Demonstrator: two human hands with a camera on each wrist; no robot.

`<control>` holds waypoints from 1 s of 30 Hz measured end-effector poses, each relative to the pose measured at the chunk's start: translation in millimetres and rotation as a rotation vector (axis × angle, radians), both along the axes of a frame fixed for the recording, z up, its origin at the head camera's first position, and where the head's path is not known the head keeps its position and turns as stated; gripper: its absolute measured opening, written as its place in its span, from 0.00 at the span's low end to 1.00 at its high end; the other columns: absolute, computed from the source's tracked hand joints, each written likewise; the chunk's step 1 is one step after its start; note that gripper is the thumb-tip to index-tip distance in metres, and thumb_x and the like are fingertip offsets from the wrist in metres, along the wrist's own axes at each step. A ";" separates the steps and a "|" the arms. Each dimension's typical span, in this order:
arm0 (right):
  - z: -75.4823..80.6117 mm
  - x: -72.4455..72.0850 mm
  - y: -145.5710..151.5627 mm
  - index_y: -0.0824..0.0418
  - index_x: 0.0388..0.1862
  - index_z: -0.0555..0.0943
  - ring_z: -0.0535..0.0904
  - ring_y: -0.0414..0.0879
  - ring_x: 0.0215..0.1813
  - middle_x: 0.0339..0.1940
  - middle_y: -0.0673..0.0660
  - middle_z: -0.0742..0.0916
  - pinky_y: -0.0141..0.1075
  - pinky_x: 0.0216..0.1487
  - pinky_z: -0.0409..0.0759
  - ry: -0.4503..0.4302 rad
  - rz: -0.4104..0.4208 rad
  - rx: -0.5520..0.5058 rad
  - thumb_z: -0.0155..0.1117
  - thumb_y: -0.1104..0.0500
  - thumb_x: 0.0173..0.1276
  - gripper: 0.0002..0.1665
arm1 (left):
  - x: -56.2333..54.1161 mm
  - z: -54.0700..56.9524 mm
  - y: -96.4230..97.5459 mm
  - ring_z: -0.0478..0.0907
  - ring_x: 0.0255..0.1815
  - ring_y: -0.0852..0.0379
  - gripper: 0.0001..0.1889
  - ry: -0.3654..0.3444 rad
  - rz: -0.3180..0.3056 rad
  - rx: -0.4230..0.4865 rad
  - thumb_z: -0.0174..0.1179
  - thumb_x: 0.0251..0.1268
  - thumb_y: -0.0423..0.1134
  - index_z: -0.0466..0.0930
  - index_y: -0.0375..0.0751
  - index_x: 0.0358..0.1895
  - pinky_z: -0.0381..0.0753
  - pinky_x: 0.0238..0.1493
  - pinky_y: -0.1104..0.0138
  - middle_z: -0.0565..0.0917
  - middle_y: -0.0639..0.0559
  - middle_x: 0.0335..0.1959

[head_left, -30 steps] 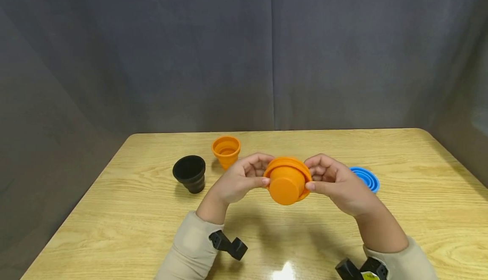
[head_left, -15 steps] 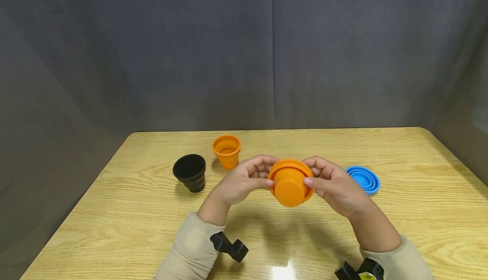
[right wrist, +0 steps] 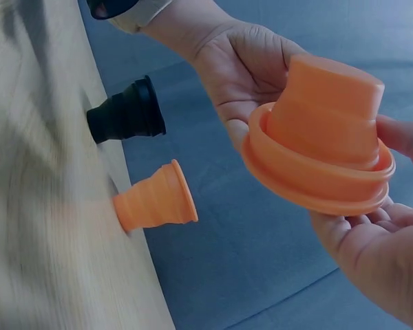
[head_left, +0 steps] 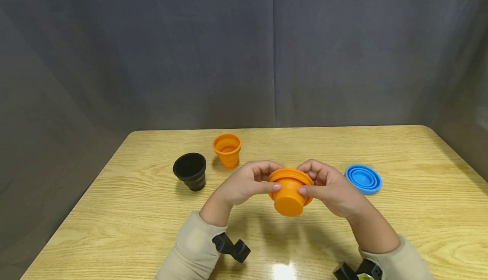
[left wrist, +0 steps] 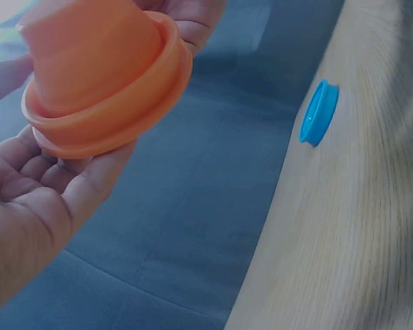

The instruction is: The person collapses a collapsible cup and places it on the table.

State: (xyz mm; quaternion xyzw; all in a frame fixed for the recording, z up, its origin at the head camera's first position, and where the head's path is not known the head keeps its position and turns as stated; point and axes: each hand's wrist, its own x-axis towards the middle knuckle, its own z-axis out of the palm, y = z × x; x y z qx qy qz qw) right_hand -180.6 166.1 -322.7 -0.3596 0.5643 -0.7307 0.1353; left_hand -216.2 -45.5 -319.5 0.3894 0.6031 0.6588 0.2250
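An orange collapsible cup (head_left: 289, 203) is held above the table between both hands, its base tilted toward the head camera. Its rim section is folded back around the narrower base part, as the right wrist view shows on the cup (right wrist: 323, 130). My left hand (head_left: 248, 182) grips it from the left, thumb on the side wall and fingers behind the rim. From the right, my right hand (head_left: 331, 189) grips it the same way. In the left wrist view the orange cup (left wrist: 96, 69) shows the fold as a deep groove around its wall.
A black collapsible cup (head_left: 189, 170) and a second orange cup (head_left: 227, 151) stand extended, mouths up, on the wooden table (head_left: 114, 229) at the left. A blue collapsible cup (head_left: 363, 179) lies flattened at the right. A dark grey curtain (head_left: 206, 51) hangs behind.
Both hands have lowered slightly with the orange cup. The thumbs have moved inward from the rim onto its side wall, and the cup's base tips further down. The blue cup is now fully uncovered.
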 end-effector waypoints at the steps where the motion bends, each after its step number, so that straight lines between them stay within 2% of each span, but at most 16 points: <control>1: 0.3 0.1 0.1 0.64 0.43 0.70 0.78 0.45 0.33 0.34 0.56 0.80 0.34 0.33 0.77 0.011 0.002 0.001 0.48 0.73 0.61 0.12 | 1.1 0.8 0.6 0.74 0.32 0.59 0.19 0.011 0.003 -0.004 0.55 0.56 0.30 0.65 0.20 0.48 0.75 0.33 0.71 0.76 0.50 0.34; 8: 2.2 2.8 -0.9 0.64 0.41 0.70 0.78 0.43 0.31 0.32 0.55 0.80 0.32 0.30 0.77 0.038 -0.030 0.025 0.50 0.74 0.60 0.11 | 6.8 4.4 4.7 0.72 0.30 0.60 0.15 0.058 0.074 -0.053 0.53 0.53 0.21 0.68 0.21 0.45 0.75 0.30 0.72 0.75 0.49 0.32; 14: 3.1 4.3 -2.2 0.64 0.38 0.70 0.77 0.41 0.29 0.31 0.54 0.80 0.32 0.31 0.77 0.020 -0.125 0.084 0.50 0.73 0.60 0.09 | 5.5 2.1 6.4 0.72 0.28 0.60 0.14 0.096 0.139 -0.075 0.54 0.52 0.22 0.70 0.22 0.44 0.75 0.28 0.71 0.75 0.46 0.30; 19: 2.2 5.0 -2.4 0.64 0.39 0.71 0.77 0.41 0.30 0.31 0.55 0.79 0.31 0.32 0.77 0.040 -0.158 0.066 0.48 0.74 0.60 0.10 | 4.1 -1.2 6.5 0.75 0.28 0.60 0.14 0.126 0.162 -0.071 0.54 0.53 0.23 0.70 0.23 0.45 0.77 0.29 0.67 0.77 0.39 0.32; 24: 1.8 6.6 -4.5 0.63 0.39 0.71 0.76 0.42 0.31 0.31 0.54 0.77 0.32 0.33 0.77 0.075 -0.214 0.052 0.47 0.73 0.62 0.10 | 5.7 -2.7 8.6 0.76 0.27 0.61 0.13 0.189 0.224 -0.081 0.53 0.56 0.27 0.72 0.25 0.45 0.78 0.30 0.65 0.78 0.37 0.32; 27: 1.7 6.9 -4.5 0.63 0.42 0.72 0.75 0.42 0.33 0.32 0.53 0.76 0.32 0.36 0.76 0.054 -0.193 -0.002 0.44 0.72 0.64 0.11 | 6.5 -3.5 10.2 0.75 0.25 0.62 0.12 0.248 0.268 -0.090 0.52 0.59 0.30 0.72 0.28 0.45 0.77 0.27 0.68 0.77 0.40 0.32; 30: 0.7 5.1 -2.7 0.64 0.46 0.70 0.74 0.43 0.38 0.36 0.54 0.76 0.33 0.41 0.75 0.028 -0.092 -0.096 0.42 0.72 0.65 0.14 | 6.8 -3.0 11.5 0.73 0.23 0.62 0.12 0.308 0.317 -0.099 0.51 0.60 0.31 0.73 0.30 0.45 0.74 0.24 0.71 0.76 0.43 0.31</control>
